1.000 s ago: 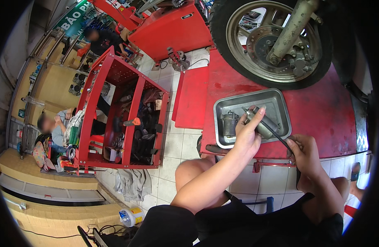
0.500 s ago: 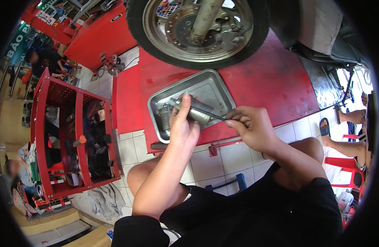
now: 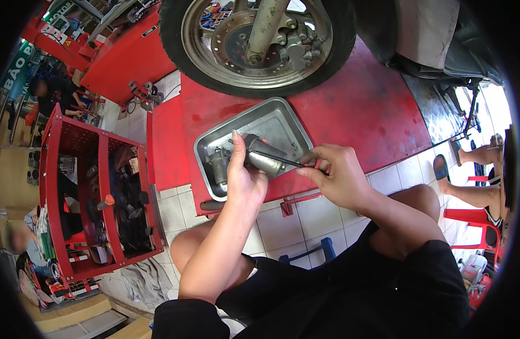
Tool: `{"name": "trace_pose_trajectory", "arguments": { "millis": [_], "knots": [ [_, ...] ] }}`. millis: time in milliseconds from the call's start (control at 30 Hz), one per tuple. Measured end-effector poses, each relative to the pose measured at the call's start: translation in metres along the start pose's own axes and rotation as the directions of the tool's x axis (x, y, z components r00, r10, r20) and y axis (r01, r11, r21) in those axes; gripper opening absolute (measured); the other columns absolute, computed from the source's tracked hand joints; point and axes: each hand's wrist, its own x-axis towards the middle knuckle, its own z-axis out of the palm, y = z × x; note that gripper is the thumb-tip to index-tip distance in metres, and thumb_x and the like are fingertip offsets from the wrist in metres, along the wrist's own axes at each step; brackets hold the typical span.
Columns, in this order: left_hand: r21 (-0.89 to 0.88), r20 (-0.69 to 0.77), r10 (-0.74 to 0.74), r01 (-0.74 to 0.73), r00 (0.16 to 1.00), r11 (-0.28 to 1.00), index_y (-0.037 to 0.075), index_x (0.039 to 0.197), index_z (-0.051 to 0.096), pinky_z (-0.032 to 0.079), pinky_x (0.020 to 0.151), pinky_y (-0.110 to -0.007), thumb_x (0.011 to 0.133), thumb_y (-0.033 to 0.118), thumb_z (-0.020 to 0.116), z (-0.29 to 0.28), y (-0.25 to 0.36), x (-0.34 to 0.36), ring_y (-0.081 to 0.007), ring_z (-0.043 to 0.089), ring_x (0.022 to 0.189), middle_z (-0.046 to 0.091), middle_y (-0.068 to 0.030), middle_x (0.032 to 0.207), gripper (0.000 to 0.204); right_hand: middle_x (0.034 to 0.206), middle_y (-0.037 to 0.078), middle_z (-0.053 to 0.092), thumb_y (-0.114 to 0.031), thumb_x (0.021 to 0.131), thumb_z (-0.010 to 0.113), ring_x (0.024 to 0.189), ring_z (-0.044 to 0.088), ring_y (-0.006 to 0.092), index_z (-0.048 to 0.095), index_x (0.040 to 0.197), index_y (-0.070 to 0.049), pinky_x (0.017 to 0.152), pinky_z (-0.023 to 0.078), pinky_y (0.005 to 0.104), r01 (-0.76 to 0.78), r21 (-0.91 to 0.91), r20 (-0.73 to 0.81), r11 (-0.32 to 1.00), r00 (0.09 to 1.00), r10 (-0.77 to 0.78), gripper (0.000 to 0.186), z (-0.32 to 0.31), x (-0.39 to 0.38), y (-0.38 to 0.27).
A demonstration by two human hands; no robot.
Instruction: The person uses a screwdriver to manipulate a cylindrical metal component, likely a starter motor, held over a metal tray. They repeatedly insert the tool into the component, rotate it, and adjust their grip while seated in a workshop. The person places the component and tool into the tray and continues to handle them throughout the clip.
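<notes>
Over a steel tray (image 3: 285, 118), my left hand (image 3: 246, 178) is closed around a cylindrical silver metal part (image 3: 271, 163), thumb up at its left end. A thin dark rod (image 3: 288, 161) lies slanting along the cylinder, and my right hand (image 3: 333, 175) pinches its right end between thumb and fingers. Another metal part (image 3: 218, 164) rests in the left side of the tray. The tray stands on a red platform (image 3: 364, 113); a dark bar (image 3: 210, 205) shows at the platform's front edge.
A motorcycle front wheel (image 3: 254, 79) is above the tray. At left are a red tool cart (image 3: 110, 220) and two other people (image 3: 56, 96) (image 3: 31, 237); another person's bare legs (image 3: 472, 195) show at right. A blue stool (image 3: 308, 251) is below me.
My view has swung rightward, so wheel, tray and cart appear further left. Both hands keep their grips on the cylinder and rod.
</notes>
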Motion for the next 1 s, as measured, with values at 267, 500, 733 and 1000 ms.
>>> {"name": "trace_pose_trajectory", "arguments": {
  "millis": [267,500,733,1000],
  "knots": [
    [0.009,-0.015,-0.041,0.041,0.999,0.999,0.005,0.119,0.052,0.049,0.095,-0.041,0.089,0.047,0.069,0.000,-0.004,-0.003,-0.0217,0.059,0.101,0.058,-0.0091,0.107,0.054,0.067,0.013,0.062,-0.006,0.085,0.071,0.055,0.057,0.0160,0.068,0.094,0.004,0.052,0.043,0.0316,-0.028,0.031,0.012,0.999,1.000,0.028,0.014,0.002,-0.001,0.002],
    [0.017,-0.009,-0.032,0.032,0.999,0.999,0.006,0.118,0.052,0.049,0.094,-0.041,0.089,0.047,0.069,0.002,-0.003,-0.005,-0.0215,0.059,0.100,0.058,-0.0092,0.106,0.053,0.081,0.019,0.067,-0.009,0.081,0.074,0.063,0.064,0.0266,0.066,0.099,0.003,0.059,0.049,0.0358,-0.019,0.011,0.036,1.000,0.999,0.018,0.023,-0.002,-0.001,-0.003],
    [0.019,-0.035,-0.018,0.018,0.999,1.000,0.006,0.116,0.053,0.050,0.093,-0.041,0.088,0.046,0.070,0.004,-0.002,-0.005,-0.0211,0.059,0.099,0.058,-0.0085,0.104,0.051,0.078,0.019,0.069,-0.009,0.082,0.073,0.064,0.067,0.0313,0.065,0.096,0.003,0.060,0.051,0.0371,-0.037,0.040,0.028,0.999,0.999,0.036,0.020,0.003,-0.003,0.002],
    [0.001,-0.041,-0.020,0.020,0.999,1.000,0.006,0.114,0.053,0.049,0.094,-0.040,0.088,0.045,0.072,0.000,-0.008,-0.001,-0.0208,0.059,0.099,0.058,-0.0073,0.104,0.050,0.070,0.012,0.063,-0.005,0.076,0.077,0.063,0.063,0.0282,0.064,0.103,0.001,0.060,0.051,0.0366,0.022,-0.033,-0.050,0.999,0.998,-0.023,0.030,0.004,-0.004,0.001]
  ]
}}
